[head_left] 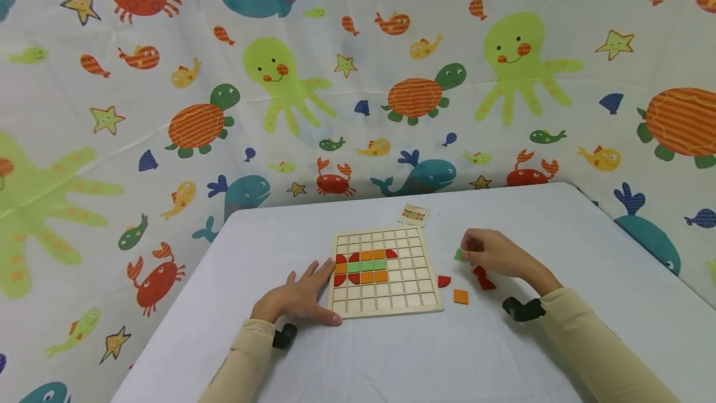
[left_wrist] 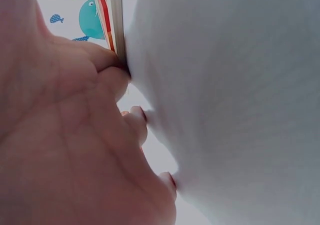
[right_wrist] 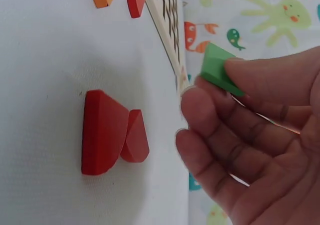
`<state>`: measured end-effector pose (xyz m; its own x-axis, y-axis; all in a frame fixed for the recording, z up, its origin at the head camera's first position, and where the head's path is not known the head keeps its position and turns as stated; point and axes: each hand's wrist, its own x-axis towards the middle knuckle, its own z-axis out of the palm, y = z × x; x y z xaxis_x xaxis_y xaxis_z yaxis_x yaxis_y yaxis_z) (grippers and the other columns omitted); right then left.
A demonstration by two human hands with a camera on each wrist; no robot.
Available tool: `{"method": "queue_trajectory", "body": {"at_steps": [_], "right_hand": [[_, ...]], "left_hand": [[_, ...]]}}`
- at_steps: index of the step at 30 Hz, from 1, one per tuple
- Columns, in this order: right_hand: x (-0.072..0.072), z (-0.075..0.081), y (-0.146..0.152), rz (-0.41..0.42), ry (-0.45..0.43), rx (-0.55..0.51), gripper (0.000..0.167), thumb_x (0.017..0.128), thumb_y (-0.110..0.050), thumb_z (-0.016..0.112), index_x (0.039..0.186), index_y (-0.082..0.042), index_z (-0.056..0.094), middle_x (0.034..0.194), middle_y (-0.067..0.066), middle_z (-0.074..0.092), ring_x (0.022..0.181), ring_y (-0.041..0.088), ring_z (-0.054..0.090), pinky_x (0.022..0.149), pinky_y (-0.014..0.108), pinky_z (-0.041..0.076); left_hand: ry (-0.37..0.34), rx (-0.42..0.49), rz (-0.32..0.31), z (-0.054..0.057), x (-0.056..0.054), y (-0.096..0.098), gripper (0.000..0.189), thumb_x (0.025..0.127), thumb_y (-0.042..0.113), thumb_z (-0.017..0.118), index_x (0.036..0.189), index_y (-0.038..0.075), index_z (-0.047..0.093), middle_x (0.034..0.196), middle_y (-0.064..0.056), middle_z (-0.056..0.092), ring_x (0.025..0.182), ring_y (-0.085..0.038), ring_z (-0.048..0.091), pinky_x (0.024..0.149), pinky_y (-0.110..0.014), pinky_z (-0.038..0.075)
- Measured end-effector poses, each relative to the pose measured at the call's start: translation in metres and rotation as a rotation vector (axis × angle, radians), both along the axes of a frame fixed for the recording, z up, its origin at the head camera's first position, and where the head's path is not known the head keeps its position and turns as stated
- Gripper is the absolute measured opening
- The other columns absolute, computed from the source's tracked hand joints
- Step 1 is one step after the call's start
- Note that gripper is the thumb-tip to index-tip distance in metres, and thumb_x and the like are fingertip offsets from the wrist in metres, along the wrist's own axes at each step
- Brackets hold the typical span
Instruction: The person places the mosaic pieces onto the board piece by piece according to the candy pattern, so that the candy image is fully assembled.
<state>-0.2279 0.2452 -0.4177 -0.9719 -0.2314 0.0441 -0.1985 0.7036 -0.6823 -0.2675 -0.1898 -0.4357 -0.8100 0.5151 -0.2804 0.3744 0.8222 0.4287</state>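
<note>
In the head view my left hand (head_left: pixel 299 296) lies at the left edge of a wooden grid board (head_left: pixel 411 294), fingers spread and touching its side. The left wrist view shows the board's edge against the thumb side of that hand. Orange, light green and red pieces form a pattern in the left part of the grid. Right of the board, above the table, my right hand (head_left: pixel 495 252) pinches a green square tile (right_wrist: pixel 215 67) between thumb and index finger. Below that hand lie two red quarter-round pieces (right_wrist: pixel 102 132), close against each other.
A loose orange square (head_left: pixel 461 296) and a red quarter-round piece (head_left: pixel 444 281) lie by the board's right side. Behind the board is a small pattern card (head_left: pixel 414 214). A white cloth covers the table (head_left: pixel 380 359); a sea-animal curtain (head_left: pixel 358 142) hangs behind.
</note>
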Motion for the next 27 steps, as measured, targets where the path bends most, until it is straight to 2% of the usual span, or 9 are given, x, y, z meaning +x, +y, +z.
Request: {"method": "queue_trajectory", "body": {"at_steps": [8, 12, 19, 23, 27], "right_hand": [[-0.001, 0.0, -0.001, -0.023, 0.062, -0.081, 0.012, 0.102, -0.009, 0.072, 0.111, -0.001, 0.068, 0.095, 0.006, 0.071, 0.081, 0.024, 0.068, 0.076, 0.034, 0.06], [-0.001, 0.005, -0.002, -0.043, 0.042, -0.174, 0.017, 0.105, -0.011, 0.069, 0.117, 0.001, 0.067, 0.101, 0.012, 0.072, 0.086, 0.028, 0.07, 0.082, 0.038, 0.061], [0.001, 0.012, -0.004, -0.046, -0.021, -0.331, 0.027, 0.108, -0.015, 0.065, 0.127, 0.003, 0.066, 0.113, 0.017, 0.071, 0.096, 0.027, 0.075, 0.101, 0.049, 0.056], [0.002, 0.012, -0.006, -0.044, -0.04, -0.363, 0.03, 0.109, -0.015, 0.064, 0.13, 0.005, 0.064, 0.115, 0.019, 0.071, 0.097, 0.027, 0.076, 0.105, 0.052, 0.054], [0.001, 0.012, -0.008, -0.057, -0.039, -0.365, 0.032, 0.108, -0.014, 0.064, 0.132, 0.007, 0.063, 0.114, 0.016, 0.071, 0.097, 0.027, 0.075, 0.103, 0.048, 0.055]], "left_hand": [[-0.01, -0.006, 0.003, -0.002, -0.002, 0.0, 0.124, 0.08, 0.059, 0.087, 0.173, 0.012, 0.019, 0.179, -0.01, 0.015, 0.164, -0.039, 0.004, 0.123, -0.073, -0.002], [-0.002, -0.016, 0.004, -0.001, -0.003, 0.0, 0.123, 0.082, 0.062, 0.084, 0.173, 0.012, 0.018, 0.179, -0.009, 0.015, 0.164, -0.038, 0.004, 0.124, -0.073, -0.001], [-0.009, -0.016, 0.002, 0.0, -0.003, 0.0, 0.122, 0.083, 0.06, 0.085, 0.173, 0.01, 0.018, 0.179, -0.011, 0.015, 0.163, -0.04, 0.004, 0.123, -0.073, -0.001], [-0.005, -0.022, 0.002, 0.001, -0.001, 0.0, 0.122, 0.083, 0.059, 0.085, 0.173, 0.01, 0.018, 0.179, -0.011, 0.015, 0.163, -0.04, 0.004, 0.123, -0.074, -0.001], [-0.003, -0.024, 0.001, 0.001, -0.001, 0.0, 0.122, 0.083, 0.059, 0.084, 0.173, 0.011, 0.018, 0.179, -0.011, 0.015, 0.163, -0.04, 0.004, 0.123, -0.074, -0.001]]}}
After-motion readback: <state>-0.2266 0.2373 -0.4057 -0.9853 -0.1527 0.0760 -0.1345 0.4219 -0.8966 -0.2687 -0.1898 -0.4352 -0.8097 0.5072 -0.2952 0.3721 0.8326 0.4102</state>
